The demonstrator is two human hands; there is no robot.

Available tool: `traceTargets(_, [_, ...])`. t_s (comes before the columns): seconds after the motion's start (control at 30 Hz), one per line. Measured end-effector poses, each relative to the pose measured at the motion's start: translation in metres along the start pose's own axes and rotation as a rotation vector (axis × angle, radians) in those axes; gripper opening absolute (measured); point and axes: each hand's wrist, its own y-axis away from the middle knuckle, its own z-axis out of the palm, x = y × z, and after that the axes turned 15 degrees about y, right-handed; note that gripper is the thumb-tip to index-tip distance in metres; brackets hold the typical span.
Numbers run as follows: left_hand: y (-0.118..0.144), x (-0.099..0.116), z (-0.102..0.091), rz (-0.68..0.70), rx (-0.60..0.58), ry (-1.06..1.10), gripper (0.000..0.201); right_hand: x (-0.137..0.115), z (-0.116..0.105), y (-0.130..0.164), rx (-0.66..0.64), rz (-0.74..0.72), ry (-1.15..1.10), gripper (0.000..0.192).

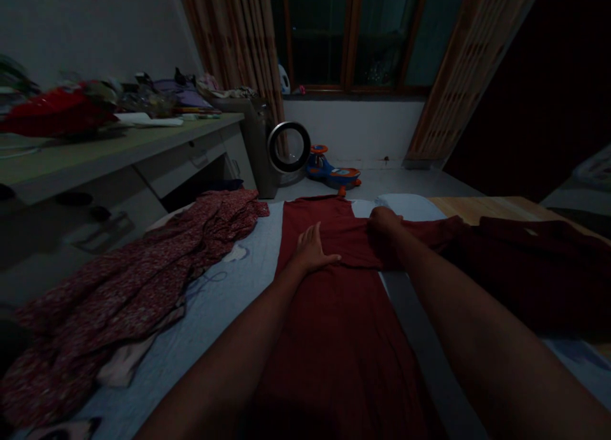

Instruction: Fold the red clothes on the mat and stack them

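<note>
A dark red long-sleeved garment lies stretched out on a pale blue sheet in front of me, with one sleeve reaching out to the right. My left hand rests flat on its upper part, fingers and thumb spread. On the sleeve, my right hand is closed with the fingers curled, gripping the cloth. The far end of that sleeve touches a dark maroon garment at the right.
A patterned red garment is heaped at the left on the sheet. Beyond are a cluttered desk, a washing machine with its round door open, and a blue-orange ride-on toy. A wooden surface shows at the right.
</note>
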Motion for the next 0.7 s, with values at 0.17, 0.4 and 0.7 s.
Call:
traceTargets(0.17, [-0.001, 0.0, 0.0, -0.016, -0.13, -0.087, 0.098, -0.018, 0.006, 0.028, 0.332, 0.135, 0.016, 0.035])
traceTargets(0.4, [-0.001, 0.004, 0.0, -0.041, -0.178, -0.148, 0.1, -0.071, 0.024, 0.053, 0.315, -0.611, -0.088, 0.042])
traceTargets(0.7, [-0.004, 0.003, 0.001, -0.067, -0.219, -0.167, 0.11, 0.004, 0.05, 0.037, 0.141, -0.172, 0.037, 0.063])
